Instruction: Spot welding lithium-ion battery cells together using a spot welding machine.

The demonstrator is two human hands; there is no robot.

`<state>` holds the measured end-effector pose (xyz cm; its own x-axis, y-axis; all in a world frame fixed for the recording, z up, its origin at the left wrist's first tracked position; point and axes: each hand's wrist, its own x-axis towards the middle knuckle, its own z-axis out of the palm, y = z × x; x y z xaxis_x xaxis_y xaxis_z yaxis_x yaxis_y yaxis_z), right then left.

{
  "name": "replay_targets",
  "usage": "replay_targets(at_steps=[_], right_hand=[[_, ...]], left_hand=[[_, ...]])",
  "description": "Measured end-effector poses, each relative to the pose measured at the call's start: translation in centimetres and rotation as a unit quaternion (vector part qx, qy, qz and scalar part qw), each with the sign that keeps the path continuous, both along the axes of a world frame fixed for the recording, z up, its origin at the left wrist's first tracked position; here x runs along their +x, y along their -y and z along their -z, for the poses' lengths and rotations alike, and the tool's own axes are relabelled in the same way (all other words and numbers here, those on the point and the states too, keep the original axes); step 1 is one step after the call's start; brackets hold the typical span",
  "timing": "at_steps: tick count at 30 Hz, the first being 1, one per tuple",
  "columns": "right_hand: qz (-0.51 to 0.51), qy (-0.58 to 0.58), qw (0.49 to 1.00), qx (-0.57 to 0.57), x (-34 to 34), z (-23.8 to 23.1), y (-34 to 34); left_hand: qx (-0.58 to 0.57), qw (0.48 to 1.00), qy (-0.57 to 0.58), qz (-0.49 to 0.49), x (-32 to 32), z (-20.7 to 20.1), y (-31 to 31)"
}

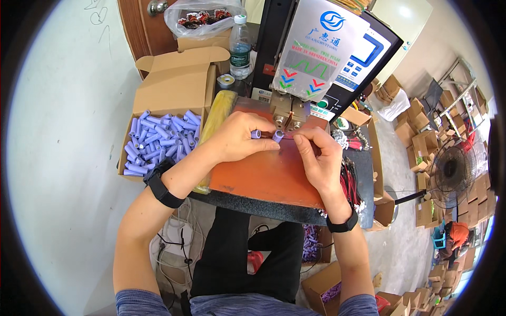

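A spot-welding machine (316,58) stands over an orange mat (263,174) on the table (274,210), with a cardboard box of purple cells (163,139) to the left. Under its electrodes, the left hand (237,138) pinches two purple battery cells (266,135) side by side. The right hand (321,155) touches them from the right, fingertips closed on a thin strip.

White wall (58,105), wooden door (138,26), standing fan (452,171)

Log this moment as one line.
left hand: holds purple cells | right hand: pinches at cells | under welder head | orange mat
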<state>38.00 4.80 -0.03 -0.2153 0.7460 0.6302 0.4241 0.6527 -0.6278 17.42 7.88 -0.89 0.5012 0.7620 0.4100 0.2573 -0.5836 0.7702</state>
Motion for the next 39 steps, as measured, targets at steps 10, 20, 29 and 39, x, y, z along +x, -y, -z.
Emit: replay_targets(at_steps=[10,20,29,39], right_hand=[[0.036,0.052,0.993,0.103,-0.42,-0.43,-0.02],[0.032,0.047,0.992,0.109,-0.54,-0.32,-0.17],[0.027,0.045,0.994,0.097,-0.4,-0.35,0.11],[0.045,0.065,0.988,0.135,-0.1,-0.2,-0.46]], left_hand=[[0.016,1.0,-0.017,-0.013,0.01,-0.35,0.19],[0.018,0.999,-0.025,-0.015,0.05,-0.3,0.09],[0.046,0.998,-0.032,-0.019,0.14,-0.09,0.22],[0.048,0.996,-0.072,-0.032,0.34,-0.27,0.18]])
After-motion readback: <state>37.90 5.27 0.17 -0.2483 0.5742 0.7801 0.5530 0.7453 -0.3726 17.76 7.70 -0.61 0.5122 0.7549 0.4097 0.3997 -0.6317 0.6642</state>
